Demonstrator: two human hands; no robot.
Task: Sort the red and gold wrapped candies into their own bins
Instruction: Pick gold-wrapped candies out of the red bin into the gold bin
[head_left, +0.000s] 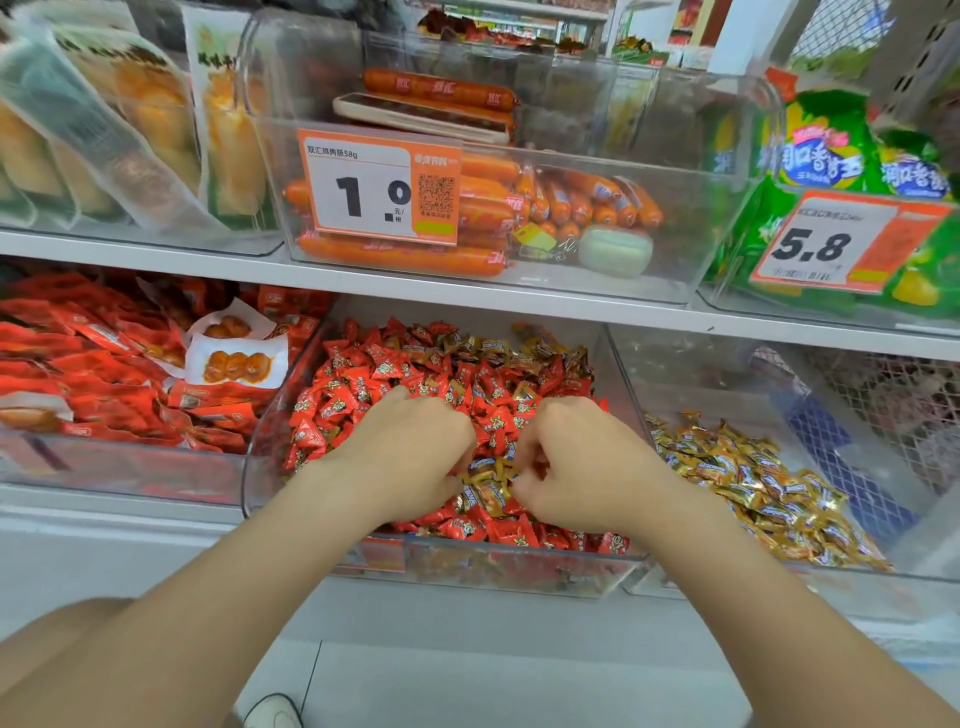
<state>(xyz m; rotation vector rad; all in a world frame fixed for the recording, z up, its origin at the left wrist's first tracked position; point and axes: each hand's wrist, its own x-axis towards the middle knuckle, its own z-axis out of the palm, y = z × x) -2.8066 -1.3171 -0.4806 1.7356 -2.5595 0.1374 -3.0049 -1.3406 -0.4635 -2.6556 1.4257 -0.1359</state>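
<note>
"双汇鸡肉肠58g", "1.0" on sausage price tag (379, 187); "5.8" on right price tag (831, 244); perhaps "润口香甜王" on green packets (826, 145).

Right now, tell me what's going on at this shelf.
A person is sorting candy. The left hand and right hand both grip gold candies in the middle bin, which holds mostly red candies. The right bin holds a gold pile only. More gold ones lie at the middle bin's back, so sorting is unfinished.

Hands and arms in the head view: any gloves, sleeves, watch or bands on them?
None. The left hand and right hand are ungloved; the left forearm and right forearm are bare, no sleeve in view. No watch or band shows. Rings cannot be judged here.
</note>
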